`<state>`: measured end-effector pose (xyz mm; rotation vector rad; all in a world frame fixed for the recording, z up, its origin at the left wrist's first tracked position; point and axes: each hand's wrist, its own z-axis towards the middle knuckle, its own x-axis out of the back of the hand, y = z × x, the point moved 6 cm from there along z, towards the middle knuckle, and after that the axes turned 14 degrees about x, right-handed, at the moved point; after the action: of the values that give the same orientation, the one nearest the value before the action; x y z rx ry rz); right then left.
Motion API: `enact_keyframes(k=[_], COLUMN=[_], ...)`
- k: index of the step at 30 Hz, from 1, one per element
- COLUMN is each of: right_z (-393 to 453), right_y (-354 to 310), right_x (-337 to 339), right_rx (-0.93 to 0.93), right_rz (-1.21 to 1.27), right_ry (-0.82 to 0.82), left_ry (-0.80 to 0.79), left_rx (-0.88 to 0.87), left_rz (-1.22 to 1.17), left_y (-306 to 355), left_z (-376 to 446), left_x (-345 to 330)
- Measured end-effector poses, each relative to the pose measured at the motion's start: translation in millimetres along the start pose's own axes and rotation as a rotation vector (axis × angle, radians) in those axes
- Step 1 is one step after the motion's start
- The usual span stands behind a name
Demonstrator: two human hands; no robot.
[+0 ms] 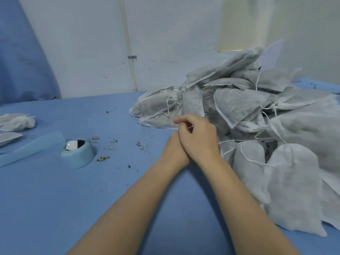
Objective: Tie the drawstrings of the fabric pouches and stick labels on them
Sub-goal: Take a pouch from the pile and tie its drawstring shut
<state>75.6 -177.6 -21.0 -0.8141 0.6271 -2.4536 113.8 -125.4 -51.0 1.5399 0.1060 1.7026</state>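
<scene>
We find the right hand point(197, 137) pinching a thin white drawstring point(189, 127) at the edge of the pouch heap point(257, 115) — presumably mid-knot. The left hand point(173, 148) sits beneath it, grip unreadable. The label roll point(78, 152) waits at left — within reach.

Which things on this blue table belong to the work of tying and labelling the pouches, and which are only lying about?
For the job:
- pile of fabric pouches
- drawstring, pinched by the right hand
- left hand, mostly hidden behind the right
- label roll
- pouches set aside at far left

Lying about:
- dried herb bits
- white pipe on the wall
</scene>
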Motion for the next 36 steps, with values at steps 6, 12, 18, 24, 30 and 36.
enact_keyframes(k=[6, 12, 18, 24, 30, 36], right_z=[-3, -14, -24, -22, -24, -27], right_y=[2, -4, -1, -4, -21, -9], right_x=[-24, -51, -64, -64, -71, -70], right_rx=[0.079, -0.001, -0.151, -0.08, -0.014, -0.2], right_rz=[0.077, 0.255, 0.28, 0.125, 0.094, 0.413], right_ry=[-0.19, -0.324, -0.37, -0.402, -0.367, -0.259], left_ry=[-0.175, -0.221, -0.153, 0.283, 0.218, 0.122], left_rx=[0.193, 0.277, 0.456, 0.45, -0.137, 0.113], left_rz=[-0.322, -0.538, -0.906, -0.509, 0.331, 0.267], left_y=[-62, -110, -142, -137, -55, -67], left_z=[-23, -55, -59, -62, -68, -48], left_x=[53, 99, 109, 124, 98, 74])
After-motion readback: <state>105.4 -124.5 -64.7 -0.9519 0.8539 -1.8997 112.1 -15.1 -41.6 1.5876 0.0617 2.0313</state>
